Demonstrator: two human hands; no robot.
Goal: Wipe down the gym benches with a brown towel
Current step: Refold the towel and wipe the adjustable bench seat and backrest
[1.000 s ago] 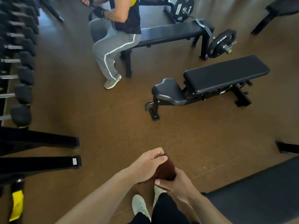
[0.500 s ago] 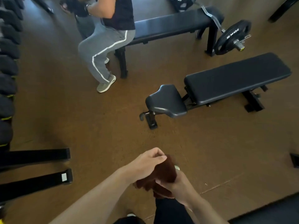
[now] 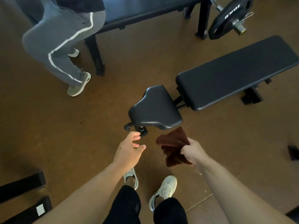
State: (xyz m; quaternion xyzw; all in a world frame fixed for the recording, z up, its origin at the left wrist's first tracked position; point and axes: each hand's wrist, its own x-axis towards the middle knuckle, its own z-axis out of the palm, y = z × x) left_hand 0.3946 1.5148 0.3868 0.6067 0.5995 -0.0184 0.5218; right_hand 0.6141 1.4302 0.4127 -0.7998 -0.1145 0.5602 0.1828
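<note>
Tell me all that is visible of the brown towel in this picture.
The brown towel is a small dark brown cloth that looks like soft terry. It is crumpled and folded, not spread out. The right hand holds it in a closed grip near its middle, so one part sticks up toward the seat pad of the nearest bench and another part hangs down below the hand. It is in the air above the floor and does not appear to touch the bench. The left hand is apart from it.

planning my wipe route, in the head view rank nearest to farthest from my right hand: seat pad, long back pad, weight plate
From the right hand holding the brown towel:
1. Seat pad, just ahead, slightly left.
2. Long back pad, ahead to the right.
3. Weight plate, far ahead, beyond the back pad.
</note>
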